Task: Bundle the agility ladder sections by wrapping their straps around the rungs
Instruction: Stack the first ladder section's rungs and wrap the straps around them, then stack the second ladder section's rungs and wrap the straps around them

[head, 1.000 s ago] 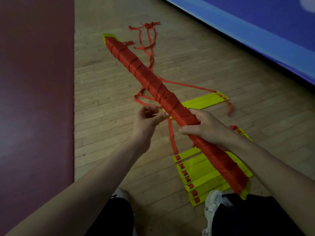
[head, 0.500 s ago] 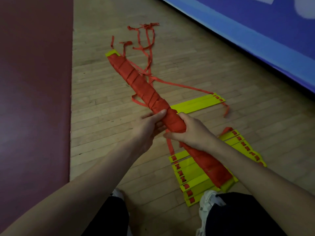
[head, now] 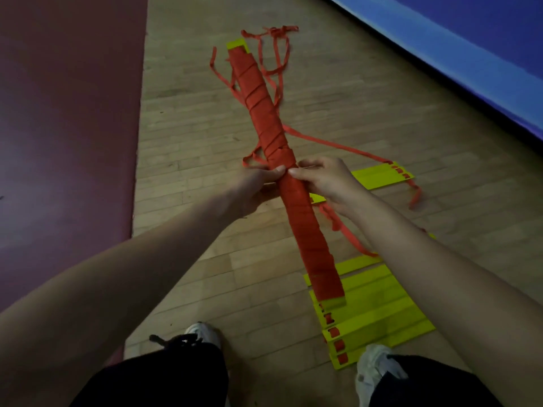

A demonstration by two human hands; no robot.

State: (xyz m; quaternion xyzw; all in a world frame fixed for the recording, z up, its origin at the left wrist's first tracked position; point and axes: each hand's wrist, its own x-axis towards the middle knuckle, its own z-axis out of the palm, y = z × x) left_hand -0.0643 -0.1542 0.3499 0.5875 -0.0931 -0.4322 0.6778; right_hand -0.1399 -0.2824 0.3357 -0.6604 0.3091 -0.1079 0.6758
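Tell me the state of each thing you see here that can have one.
Long red strap-wrapped bundle of yellow rungs: held in the air, tilted, wrapped nearly end to end.
Left hand: grips the bundle's middle.
Right hand: grips the bundle beside the left hand.
Loose red straps: unwrapped, trailing on the wooden floor.
Stack of flat yellow plastic rungs: unwrapped, lying on the floor.
Farther yellow rungs: flat on the floor, unwrapped.

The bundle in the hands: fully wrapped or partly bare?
Almost fully wrapped: red strap covers the bundle, leaving yellow rung tips bare at both ends.
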